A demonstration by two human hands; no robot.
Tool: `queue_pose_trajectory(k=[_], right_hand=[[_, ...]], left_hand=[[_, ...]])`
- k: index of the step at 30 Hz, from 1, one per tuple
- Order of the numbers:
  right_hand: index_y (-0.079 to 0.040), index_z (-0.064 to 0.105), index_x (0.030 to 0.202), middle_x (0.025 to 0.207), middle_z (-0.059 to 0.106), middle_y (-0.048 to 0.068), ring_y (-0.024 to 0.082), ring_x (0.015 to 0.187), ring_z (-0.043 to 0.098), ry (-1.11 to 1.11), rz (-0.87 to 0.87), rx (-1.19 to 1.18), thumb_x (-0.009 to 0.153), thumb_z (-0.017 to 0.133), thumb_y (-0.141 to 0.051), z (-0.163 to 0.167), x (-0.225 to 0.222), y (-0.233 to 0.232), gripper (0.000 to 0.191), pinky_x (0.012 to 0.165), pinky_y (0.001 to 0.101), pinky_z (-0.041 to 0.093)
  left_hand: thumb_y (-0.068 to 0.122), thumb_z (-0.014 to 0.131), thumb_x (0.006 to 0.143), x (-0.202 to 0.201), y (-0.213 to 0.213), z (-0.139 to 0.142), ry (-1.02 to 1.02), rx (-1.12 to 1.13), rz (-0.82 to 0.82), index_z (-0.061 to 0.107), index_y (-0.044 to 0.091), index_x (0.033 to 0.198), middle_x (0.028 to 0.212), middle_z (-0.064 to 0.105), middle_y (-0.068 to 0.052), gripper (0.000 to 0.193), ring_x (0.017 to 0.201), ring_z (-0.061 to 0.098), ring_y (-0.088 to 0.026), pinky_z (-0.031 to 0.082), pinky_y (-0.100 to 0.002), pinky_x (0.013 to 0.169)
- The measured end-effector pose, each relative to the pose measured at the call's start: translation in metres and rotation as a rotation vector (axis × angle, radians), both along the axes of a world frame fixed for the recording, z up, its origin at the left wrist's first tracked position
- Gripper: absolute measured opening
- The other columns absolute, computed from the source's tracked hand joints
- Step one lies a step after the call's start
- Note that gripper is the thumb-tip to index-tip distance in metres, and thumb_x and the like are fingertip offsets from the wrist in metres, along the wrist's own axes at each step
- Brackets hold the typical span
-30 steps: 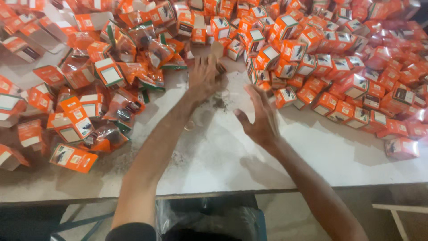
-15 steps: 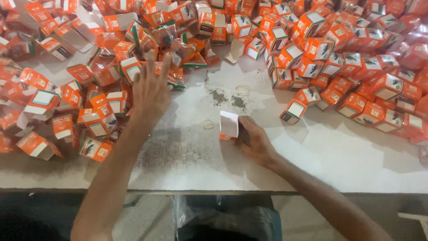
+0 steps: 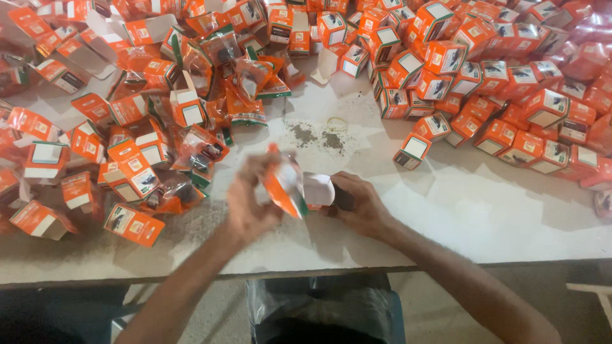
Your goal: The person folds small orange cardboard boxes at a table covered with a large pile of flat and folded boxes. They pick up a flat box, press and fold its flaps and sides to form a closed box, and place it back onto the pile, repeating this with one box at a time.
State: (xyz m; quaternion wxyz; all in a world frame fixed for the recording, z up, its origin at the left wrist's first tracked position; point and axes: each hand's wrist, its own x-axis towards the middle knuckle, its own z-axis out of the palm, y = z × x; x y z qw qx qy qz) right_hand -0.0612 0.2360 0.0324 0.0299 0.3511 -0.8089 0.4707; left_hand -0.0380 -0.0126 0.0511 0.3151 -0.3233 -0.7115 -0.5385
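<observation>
My left hand (image 3: 250,207) holds an orange plastic pouch (image 3: 285,183) upright just above the near middle of the white table (image 3: 478,210). My right hand (image 3: 358,202) grips a small orange box (image 3: 320,190) with its white flap open, lying on the table right beside the pouch. Pouch and box mouth touch or nearly touch; I cannot tell which. What is inside the pouch is blurred.
A heap of orange pouches and open boxes (image 3: 146,140) covers the table's left. Several closed orange boxes (image 3: 484,83) are piled at the back right. A rubber band (image 3: 336,123) and dark crumbs (image 3: 305,134) lie mid-table. The table's front edge runs just below my hands.
My left hand left the heap at the left and came back to the middle with a pouch. My right hand stayed near the front with the box, whose flap now stands open.
</observation>
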Motion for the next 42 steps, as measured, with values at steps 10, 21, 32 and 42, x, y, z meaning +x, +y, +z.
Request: queue_pose_trajectory(k=[10,21,32,42], right_hand=[[-0.005,0.064,0.126,0.116,0.07,0.012,0.032,0.109,0.069,0.016,0.037,0.001,0.072,0.073,0.003,0.007,0.005,-0.001,0.055,0.095,0.0405,0.053],[-0.005,0.059,0.129,0.116,0.066,0.015,0.04,0.11,0.063,0.108,-0.01,0.083,0.07,0.078,0.0,0.011,0.012,-0.004,0.063,0.095,0.0447,0.05],[-0.003,0.047,0.144,0.135,0.063,0.022,0.041,0.117,0.065,0.364,-0.001,0.091,0.075,0.083,0.0,-0.018,0.014,0.001,0.078,0.106,0.0495,0.05],[-0.005,0.053,0.141,0.142,0.055,0.028,0.046,0.122,0.059,0.379,0.014,0.224,0.074,0.074,0.005,-0.015,0.013,0.0,0.071,0.099,0.0501,0.052]], left_hand=[[0.033,0.078,0.088,0.012,0.025,-0.01,0.181,-0.664,0.174,0.057,0.002,0.134,0.123,0.057,-0.023,0.059,0.147,0.034,-0.05,0.023,-0.077,0.118],[0.013,0.074,0.088,0.012,0.052,-0.009,-0.231,-0.372,0.342,0.069,0.009,0.107,0.156,0.033,-0.033,0.02,0.133,0.039,-0.052,0.041,-0.063,0.105],[0.011,0.064,0.093,-0.01,0.055,-0.033,-0.956,0.185,0.109,0.053,-0.002,0.101,0.087,0.07,-0.011,0.019,0.075,0.071,-0.016,0.065,-0.036,0.06],[0.013,0.062,0.091,-0.011,0.01,-0.034,-1.15,0.416,-0.388,0.071,0.001,0.112,0.085,0.068,-0.005,0.026,0.067,0.058,-0.01,0.054,-0.026,0.062]])
